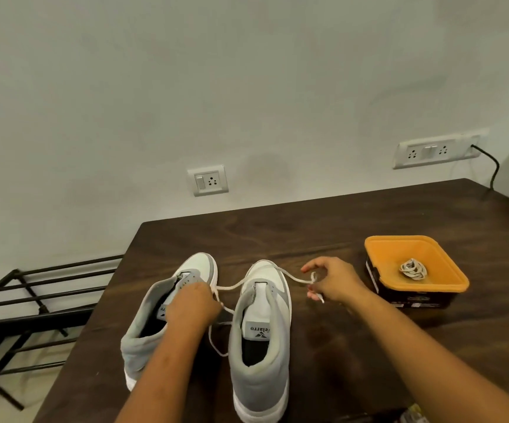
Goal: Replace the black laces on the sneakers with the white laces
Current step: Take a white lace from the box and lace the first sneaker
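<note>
Two grey and white sneakers stand side by side on the dark wooden table (323, 221), toes pointing away from me. My left hand (192, 308) rests on the tongue area of the left sneaker (143, 337) and grips a white lace (232, 286) there. The lace runs across the toe of the right sneaker (262, 331) to my right hand (332, 282), which pinches its other end beside that shoe. A slack loop of the lace hangs down between the two shoes. No laces show in the right sneaker's eyelets.
An orange-rimmed container (415, 270) at the right of the table holds a bundled white lace (413, 269). A black metal rack (33, 300) stands left of the table. Wall sockets (207, 180) and a black cable (491, 166) lie beyond the far edge.
</note>
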The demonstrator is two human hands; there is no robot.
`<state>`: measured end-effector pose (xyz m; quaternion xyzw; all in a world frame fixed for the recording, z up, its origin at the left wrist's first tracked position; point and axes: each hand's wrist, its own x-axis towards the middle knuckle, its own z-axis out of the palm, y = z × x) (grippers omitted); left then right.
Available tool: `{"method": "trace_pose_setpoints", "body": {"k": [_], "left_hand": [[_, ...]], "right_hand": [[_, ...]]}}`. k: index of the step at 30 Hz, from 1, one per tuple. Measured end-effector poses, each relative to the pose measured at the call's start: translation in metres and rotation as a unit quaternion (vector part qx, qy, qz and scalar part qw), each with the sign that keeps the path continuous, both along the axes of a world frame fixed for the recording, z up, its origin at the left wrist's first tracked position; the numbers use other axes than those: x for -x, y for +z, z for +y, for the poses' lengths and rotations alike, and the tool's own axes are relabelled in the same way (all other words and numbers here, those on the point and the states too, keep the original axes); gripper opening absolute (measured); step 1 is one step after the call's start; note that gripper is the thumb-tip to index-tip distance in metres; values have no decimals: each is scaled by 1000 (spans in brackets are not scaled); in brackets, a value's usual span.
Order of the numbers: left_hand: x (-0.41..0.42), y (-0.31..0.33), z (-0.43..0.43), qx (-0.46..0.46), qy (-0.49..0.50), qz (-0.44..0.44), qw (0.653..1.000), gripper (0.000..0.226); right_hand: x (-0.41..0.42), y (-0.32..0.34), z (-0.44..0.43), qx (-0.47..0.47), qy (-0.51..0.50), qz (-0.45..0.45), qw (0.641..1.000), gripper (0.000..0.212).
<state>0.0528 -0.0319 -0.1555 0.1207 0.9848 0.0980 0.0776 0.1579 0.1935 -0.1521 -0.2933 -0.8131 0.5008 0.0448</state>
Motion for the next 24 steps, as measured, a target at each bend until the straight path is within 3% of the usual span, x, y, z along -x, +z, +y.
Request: {"method": "trace_pose_setpoints", "body": {"k": [3,5,7,10,13,15,19,24], "left_hand": [[-12,2,5,67,26,35,997,27],[-19,8,12,36,16,107,994,29],[-23,12,22,-59,-13,148,987,33],[-25,10,38,-180,-97,82,975,33],[-23,-3,48,-116,-166,71,977,24],[-20,-12,51,-112,-163,54,979,30],[-17,-20,57,-188,-123,7,974,46],[-15,-18,58,-289,-75,-102,949,9]], "right_hand": [[2,7,-1,7,-18,60,998,27],[3,11,-2,22,34,60,997,29],[5,12,-4,5,106,42,993,35],[12,10,-3,-55,162,34,985,35],[23,6,-1,-166,165,41,971,19],[30,2,-1,-195,164,46,966,15],[37,-5,-3,-255,174,11,951,21],[33,-16,-5,-230,130,17,964,13]]}}
